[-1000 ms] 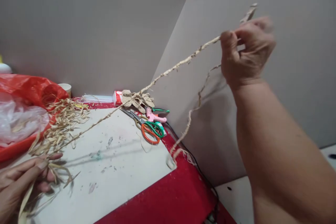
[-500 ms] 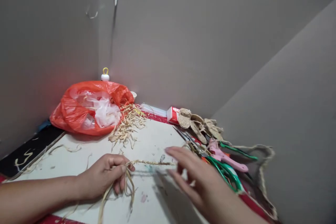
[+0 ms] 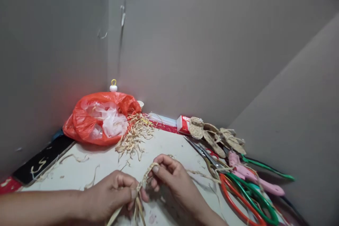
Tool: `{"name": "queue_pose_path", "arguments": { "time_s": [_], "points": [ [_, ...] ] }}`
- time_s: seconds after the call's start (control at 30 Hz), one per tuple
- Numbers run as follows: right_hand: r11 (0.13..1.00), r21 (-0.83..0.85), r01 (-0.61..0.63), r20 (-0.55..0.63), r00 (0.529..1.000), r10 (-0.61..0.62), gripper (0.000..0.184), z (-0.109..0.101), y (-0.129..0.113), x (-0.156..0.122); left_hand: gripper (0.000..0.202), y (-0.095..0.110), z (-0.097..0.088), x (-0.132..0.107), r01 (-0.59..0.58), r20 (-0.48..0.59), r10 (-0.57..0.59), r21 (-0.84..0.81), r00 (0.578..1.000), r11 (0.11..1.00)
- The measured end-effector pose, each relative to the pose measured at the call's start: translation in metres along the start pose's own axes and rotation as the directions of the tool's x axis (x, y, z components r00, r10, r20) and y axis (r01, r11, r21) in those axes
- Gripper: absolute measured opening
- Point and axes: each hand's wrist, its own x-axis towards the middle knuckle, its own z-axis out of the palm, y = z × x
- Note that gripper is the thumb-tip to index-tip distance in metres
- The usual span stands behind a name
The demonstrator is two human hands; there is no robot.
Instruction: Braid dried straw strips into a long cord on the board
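My left hand (image 3: 112,197) is closed in a pinch on the loose straw strands (image 3: 137,212) at the end of a braided straw cord (image 3: 147,176). My right hand (image 3: 173,180) is closed too, its fingertips pinching the same braid just to the right of the left hand's grip. The two hands touch above the white board (image 3: 169,148). The braid trails off to the right across the board toward the scissors (image 3: 238,190).
A red plastic bag (image 3: 100,118) lies at the back left, a pile of straw scraps (image 3: 135,136) beside it. Small woven straw pieces (image 3: 217,136), a red-and-white box (image 3: 182,124), orange and green scissors and a pink tool (image 3: 251,176) lie at the right. Grey partition walls enclose the desk.
A second ago my right hand held the braid stretched high at the right. It has come down to the board and pinched the braid beside my left hand. The view has swung left.
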Motion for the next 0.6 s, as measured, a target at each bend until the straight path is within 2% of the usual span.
{"name": "queue_pose_path", "arguments": {
  "time_s": [0.13, 0.2, 0.27, 0.3, 0.33, 0.37, 0.43, 0.47, 0.5, 0.53, 0.57, 0.6],
  "points": [
    [0.959, 0.283, 0.036, 0.096, 0.993, -0.066, 0.012, -0.002, 0.000, -0.004, 0.037, 0.012, 0.016, 0.006, -0.070, 0.007, 0.070, 0.031, 0.998, 0.997],
    [0.929, 0.363, 0.069, 0.085, 0.991, -0.107, 0.010, -0.004, -0.004, -0.007, 0.038, 0.016, 0.022, 0.012, -0.162, -0.017, 0.164, 0.067, 0.986, 0.984],
    [0.906, 0.410, 0.105, 0.048, 0.989, -0.136, 0.013, -0.005, -0.008, -0.009, 0.035, 0.018, 0.024, 0.018, -0.276, -0.079, 0.299, 0.222, 0.951, 0.935],
    [0.898, 0.423, 0.119, 0.030, 0.989, -0.146, 0.016, -0.005, -0.010, -0.010, 0.032, 0.019, 0.023, 0.021, -0.333, -0.114, 0.391, 0.346, 0.913, 0.877],
    [0.892, 0.434, 0.127, 0.013, 0.989, -0.147, 0.019, -0.004, -0.010, -0.011, 0.028, 0.019, 0.021, 0.024, -0.386, -0.130, 0.502, 0.487, 0.855, 0.784],
    [0.885, 0.448, 0.127, -0.006, 0.990, -0.139, 0.021, -0.003, -0.010, -0.011, 0.023, 0.018, 0.018, 0.027, -0.433, -0.111, 0.622, 0.623, 0.775, 0.651],
    [0.856, 0.506, 0.104, -0.042, 0.995, -0.096, 0.023, -0.001, -0.009, -0.011, 0.015, 0.016, 0.012, 0.032, -0.496, 0.016, 0.817, 0.802, 0.576, 0.334],
    [0.834, 0.545, 0.083, -0.061, 0.996, -0.059, 0.023, -0.001, -0.007, -0.011, 0.016, 0.015, 0.010, 0.034, -0.510, 0.098, 0.868, 0.839, 0.487, 0.191],
    [0.808, 0.586, 0.059, -0.077, 0.997, -0.016, 0.023, -0.001, -0.006, -0.010, 0.019, 0.014, 0.007, 0.036, -0.517, 0.174, 0.892, 0.852, 0.417, 0.075],
    [0.781, 0.624, 0.036, -0.091, 0.996, 0.027, 0.023, -0.001, -0.005, -0.010, 0.019, 0.013, 0.006, 0.039, -0.521, 0.238, 0.898, 0.853, 0.370, -0.011],
    [0.755, 0.655, 0.015, -0.101, 0.993, 0.068, 0.024, -0.001, -0.004, -0.009, 0.018, 0.012, 0.004, 0.041, -0.523, 0.287, 0.893, 0.849, 0.346, -0.070],
    [0.731, 0.682, -0.004, -0.107, 0.989, 0.105, 0.024, -0.002, -0.003, -0.009, 0.016, 0.012, 0.003, 0.044, -0.527, 0.331, 0.879, 0.843, 0.343, -0.112]
  ]
}}
